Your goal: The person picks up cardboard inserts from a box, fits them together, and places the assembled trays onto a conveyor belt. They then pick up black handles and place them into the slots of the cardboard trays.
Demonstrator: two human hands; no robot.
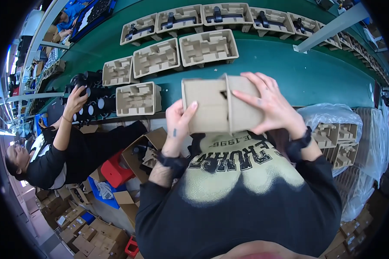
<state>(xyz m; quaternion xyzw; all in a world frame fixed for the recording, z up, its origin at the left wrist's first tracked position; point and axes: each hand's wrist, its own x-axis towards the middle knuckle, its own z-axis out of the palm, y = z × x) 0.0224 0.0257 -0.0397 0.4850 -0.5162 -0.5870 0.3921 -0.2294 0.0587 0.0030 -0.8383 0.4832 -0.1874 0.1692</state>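
Between my two hands I hold beige moulded-pulp trays (207, 99) up in front of my chest, at the near edge of the green bench. A raised rim crosses their middle; they look like two trays pushed together, but I cannot tell for sure. My left hand (180, 118) grips the left end, thumb on the face towards me. My right hand (272, 103) clasps the right end with its fingers spread over it. The undersides and inner faces are hidden.
Pulp trays (208, 55) stand in rows on the green bench (272, 71); the far row holds black parts. Left, a co-worker (52, 151) handles a black item beside several black round parts (101, 103). Plastic-wrapped trays (345, 151) stand right. A metal post (328, 28) rises from the bench.
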